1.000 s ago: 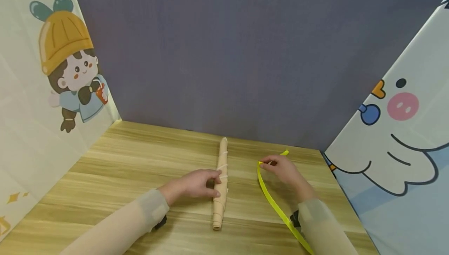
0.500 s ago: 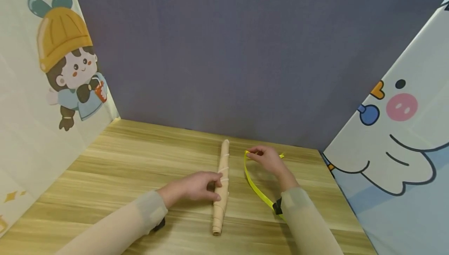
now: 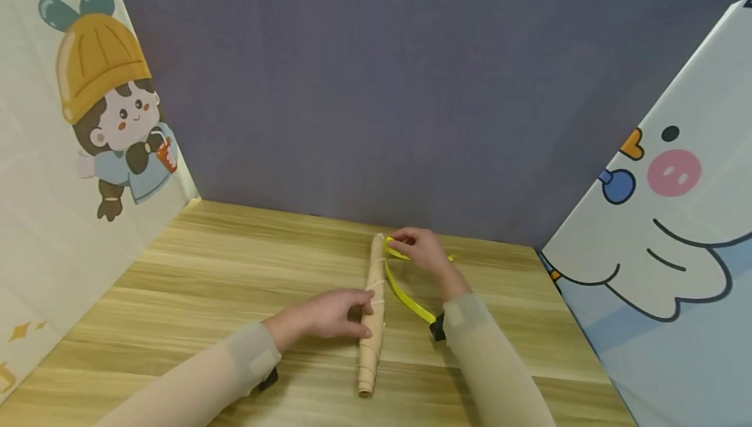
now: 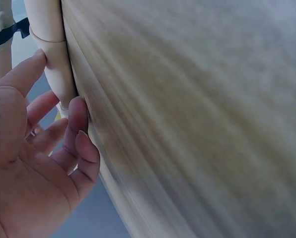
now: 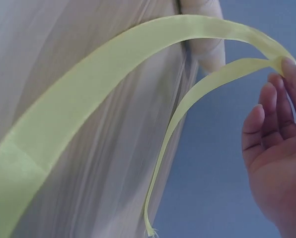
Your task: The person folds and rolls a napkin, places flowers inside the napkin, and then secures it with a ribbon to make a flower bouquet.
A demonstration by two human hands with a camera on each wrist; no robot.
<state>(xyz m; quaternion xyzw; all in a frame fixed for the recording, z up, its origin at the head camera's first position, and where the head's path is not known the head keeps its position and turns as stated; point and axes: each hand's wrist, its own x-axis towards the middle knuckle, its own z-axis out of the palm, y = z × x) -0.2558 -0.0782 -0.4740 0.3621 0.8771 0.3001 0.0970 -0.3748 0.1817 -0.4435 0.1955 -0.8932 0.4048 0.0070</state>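
Note:
A slim beige roll point(image 3: 371, 342), seemingly a rolled-up sheet, lies lengthwise on the table with thin pale bands across it. My left hand point(image 3: 329, 313) rests against its left side, thumb and index fingertip touching it. In the left wrist view, the other fingers of my left hand point(image 4: 38, 163) hang loosely curled by the table. My right hand point(image 3: 424, 251) pinches a yellow ribbon point(image 3: 408, 300) between thumb and index finger, close to the roll's far end. In the right wrist view, the ribbon point(image 5: 113, 64) loops from the fingertips in two lengths, one ending in a frayed tip.
The wood-grain table point(image 3: 247, 244) meets a dark grey-purple wall point(image 3: 376, 87) just past the roll's far end. Printed panels stand at the left point(image 3: 35, 218) and right point(image 3: 693, 270). A black strap device point(image 3: 438, 328) sits under the right cuff.
My right hand has moved left and a little away from me, carrying the pinched ribbon up to the roll's far end. The left hand has stayed on the roll.

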